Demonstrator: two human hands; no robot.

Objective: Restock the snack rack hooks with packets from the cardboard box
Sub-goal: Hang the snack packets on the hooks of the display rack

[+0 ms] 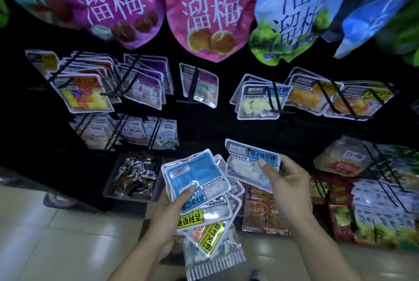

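My left hand [166,215] grips a fanned stack of several snack packets [199,190], blue-labelled ones on top and yellow-labelled ones below, thumb pressed on the top packet. My right hand [286,186] pinches a single blue-labelled packet [249,162] by its lower right side and holds it up in front of the rack. The dark snack rack's hooks [192,81] carry similar small packets in a row at mid height. The cardboard box is hidden, apart from a brown edge below my left hand.
Large pink packets [204,13] and a blue one [288,15] hang close overhead. Lower hooks hold white packets [127,131]. A bin of dark wrapped snacks [133,176] and red and green bags [340,208] sit near the tiled floor [56,235].
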